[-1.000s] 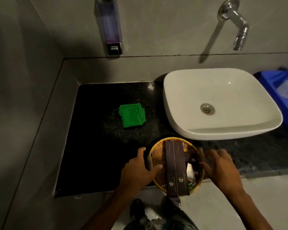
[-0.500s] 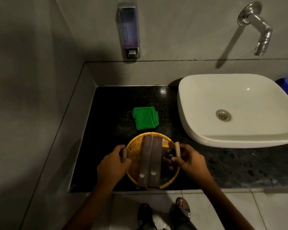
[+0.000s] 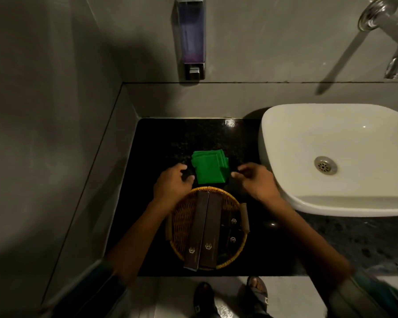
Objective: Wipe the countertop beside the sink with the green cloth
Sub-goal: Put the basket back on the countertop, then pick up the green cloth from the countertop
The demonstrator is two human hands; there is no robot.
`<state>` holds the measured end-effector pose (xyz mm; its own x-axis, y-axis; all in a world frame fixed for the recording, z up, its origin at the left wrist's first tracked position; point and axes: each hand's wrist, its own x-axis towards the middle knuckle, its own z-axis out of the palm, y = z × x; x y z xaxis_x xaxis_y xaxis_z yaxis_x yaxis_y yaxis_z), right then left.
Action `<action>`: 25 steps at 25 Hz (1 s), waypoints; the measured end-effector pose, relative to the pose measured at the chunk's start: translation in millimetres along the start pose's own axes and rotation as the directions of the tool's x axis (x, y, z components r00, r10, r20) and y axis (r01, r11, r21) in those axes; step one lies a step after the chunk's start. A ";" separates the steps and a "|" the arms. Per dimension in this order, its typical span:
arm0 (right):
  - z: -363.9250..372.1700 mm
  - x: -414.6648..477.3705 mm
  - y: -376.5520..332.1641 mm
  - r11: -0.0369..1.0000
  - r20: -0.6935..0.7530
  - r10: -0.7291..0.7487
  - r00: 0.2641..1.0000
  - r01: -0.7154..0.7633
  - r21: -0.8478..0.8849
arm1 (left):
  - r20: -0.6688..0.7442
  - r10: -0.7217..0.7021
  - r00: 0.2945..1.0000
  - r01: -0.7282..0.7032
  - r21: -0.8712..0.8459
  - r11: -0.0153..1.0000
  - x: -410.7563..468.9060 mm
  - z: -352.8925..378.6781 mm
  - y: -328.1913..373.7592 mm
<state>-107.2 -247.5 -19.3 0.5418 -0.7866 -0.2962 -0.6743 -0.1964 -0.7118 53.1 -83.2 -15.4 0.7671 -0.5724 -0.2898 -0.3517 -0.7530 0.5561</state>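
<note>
A folded green cloth (image 3: 209, 166) lies flat on the black granite countertop (image 3: 161, 143), left of the white sink (image 3: 336, 138). My left hand (image 3: 172, 182) hovers just left of the cloth with fingers spread and nothing in it. On the cloth's right side, my right hand (image 3: 255, 180) has its fingers curled toward the cloth's edge and holds nothing. Both hands are close beside the cloth without gripping it.
A round wicker basket (image 3: 182, 226) with long dark boxes (image 3: 205, 232) stands at the counter's front edge, under my forearms. A soap dispenser (image 3: 191, 40) hangs on the back wall, and a chrome tap (image 3: 393, 35) juts out above the sink. Grey walls close in the left side.
Both hands let go of the wicker basket, which now rests on the counter in front of the cloth. They moved forward to either side of the green cloth.
</note>
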 end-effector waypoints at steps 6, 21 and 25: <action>48.5 62.8 -7.5 0.947 0.115 0.280 0.953 -0.293 0.129 | 0.099 -0.310 0.945 0.325 -0.227 0.918 68.6 43.9 35.2; -142.4 45.1 -0.5 0.857 -0.040 -0.050 0.998 0.063 0.511 | 0.265 0.094 0.960 0.188 -0.853 0.486 25.7 40.0 212.8; -284.5 52.0 96.8 0.928 -0.270 -0.024 0.962 0.122 0.352 | 0.259 0.199 0.945 0.071 -0.757 0.649 -7.7 137.2 345.7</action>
<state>-287.0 -473.9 77.6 0.4018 -0.9107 -0.0959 -0.3829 -0.0719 -0.9210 -148.1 -383.6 72.3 0.5156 -0.7751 -0.3652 0.2328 -0.2835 0.9303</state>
